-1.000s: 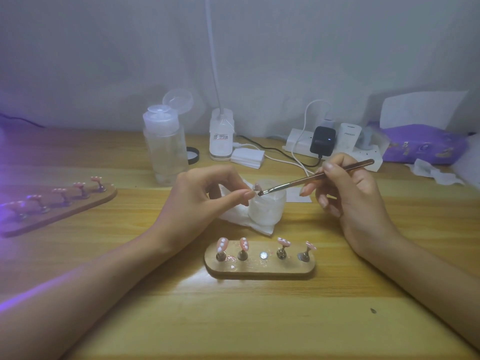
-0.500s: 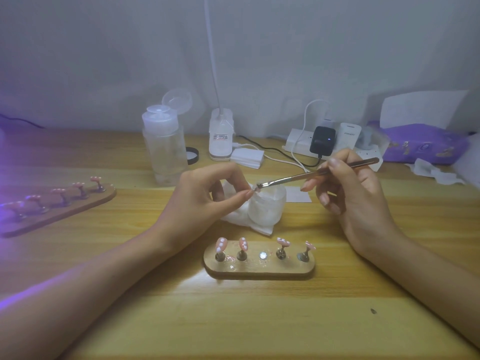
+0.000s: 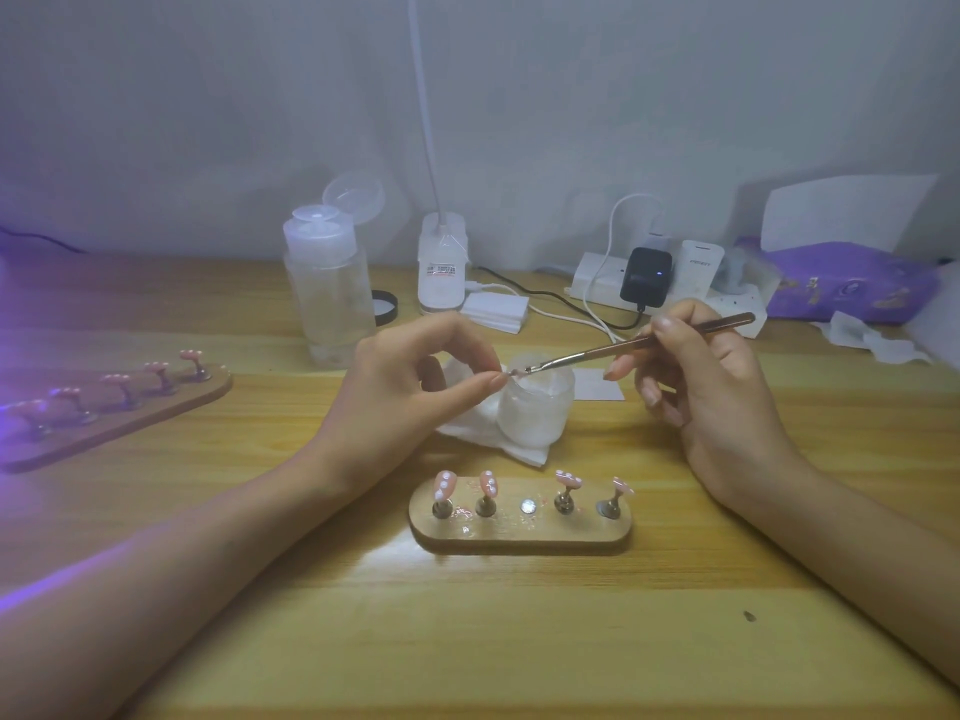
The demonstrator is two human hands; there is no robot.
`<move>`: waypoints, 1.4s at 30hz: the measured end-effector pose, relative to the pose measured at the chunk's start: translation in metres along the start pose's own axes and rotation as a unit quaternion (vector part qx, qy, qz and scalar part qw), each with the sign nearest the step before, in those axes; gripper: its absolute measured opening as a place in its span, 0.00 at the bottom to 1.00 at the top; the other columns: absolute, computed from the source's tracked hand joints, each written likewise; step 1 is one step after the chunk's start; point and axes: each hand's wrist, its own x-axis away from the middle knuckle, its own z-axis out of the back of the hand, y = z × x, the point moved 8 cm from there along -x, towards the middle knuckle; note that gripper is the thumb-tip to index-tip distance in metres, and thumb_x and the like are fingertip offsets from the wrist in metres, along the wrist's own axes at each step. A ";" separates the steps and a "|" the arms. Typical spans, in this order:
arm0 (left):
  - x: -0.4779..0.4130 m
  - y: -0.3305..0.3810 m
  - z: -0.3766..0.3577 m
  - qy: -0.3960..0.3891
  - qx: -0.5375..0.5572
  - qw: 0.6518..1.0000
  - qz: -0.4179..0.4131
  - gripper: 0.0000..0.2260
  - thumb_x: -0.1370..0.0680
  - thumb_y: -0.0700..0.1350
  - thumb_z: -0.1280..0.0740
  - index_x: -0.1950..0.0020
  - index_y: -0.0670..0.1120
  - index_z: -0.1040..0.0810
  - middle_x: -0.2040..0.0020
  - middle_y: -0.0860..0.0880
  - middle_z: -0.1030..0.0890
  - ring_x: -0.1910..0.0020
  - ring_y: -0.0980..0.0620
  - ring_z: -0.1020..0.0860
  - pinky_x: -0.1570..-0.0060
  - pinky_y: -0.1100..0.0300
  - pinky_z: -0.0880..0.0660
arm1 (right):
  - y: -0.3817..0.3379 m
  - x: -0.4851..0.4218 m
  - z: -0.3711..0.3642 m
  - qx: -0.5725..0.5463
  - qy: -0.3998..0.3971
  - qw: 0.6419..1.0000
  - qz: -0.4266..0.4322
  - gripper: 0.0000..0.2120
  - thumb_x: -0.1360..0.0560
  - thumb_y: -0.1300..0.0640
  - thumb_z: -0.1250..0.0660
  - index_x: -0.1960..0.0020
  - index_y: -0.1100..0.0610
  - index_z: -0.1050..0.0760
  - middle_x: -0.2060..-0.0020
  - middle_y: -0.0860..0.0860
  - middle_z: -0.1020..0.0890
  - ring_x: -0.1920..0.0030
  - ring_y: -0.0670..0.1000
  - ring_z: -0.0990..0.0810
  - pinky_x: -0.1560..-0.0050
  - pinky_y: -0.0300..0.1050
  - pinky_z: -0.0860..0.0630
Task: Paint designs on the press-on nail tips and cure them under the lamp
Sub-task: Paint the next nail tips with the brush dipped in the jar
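Left hand (image 3: pixel 410 387) pinches nail tip (image 3: pixel 506 375); right hand (image 3: pixel 711 387) grips brush (image 3: pixel 623 348) at it. Best: steady tip, light strokes, wrists braced on desk (image 3: pixel 467 641).

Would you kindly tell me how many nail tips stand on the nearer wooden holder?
4 nail tips: two left of the holder's bare middle peg, two right of it; the left hand may pinch another.

Left hand (image 3: pixel 410 379) pinching, thumb to forefinger; right hand (image 3: pixel 714 392) curled in pen grip.
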 end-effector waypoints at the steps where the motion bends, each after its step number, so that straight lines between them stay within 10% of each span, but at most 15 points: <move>1: 0.000 0.000 0.000 0.000 -0.005 1.000 0.000 0.07 0.26 0.42 0.25 0.60 0.52 0.20 0.62 0.61 0.20 0.75 0.60 0.32 0.70 0.75 0.37 | -0.002 0.000 0.000 -0.012 -0.004 1.000 0.009 0.11 0.16 0.57 0.42 0.58 0.53 0.33 0.68 0.54 0.16 0.75 0.46 0.30 0.77 0.34 0.38; 42: 0.001 0.004 -0.004 -0.022 0.013 1.000 -0.013 0.06 0.24 0.39 0.27 0.59 0.47 0.19 0.60 0.55 0.19 0.73 0.59 0.33 0.70 0.72 0.36 | -0.001 0.001 -0.006 -0.011 -0.029 1.000 -0.001 0.11 0.16 0.56 0.43 0.57 0.54 0.33 0.66 0.54 0.16 0.74 0.47 0.28 0.77 0.35 0.36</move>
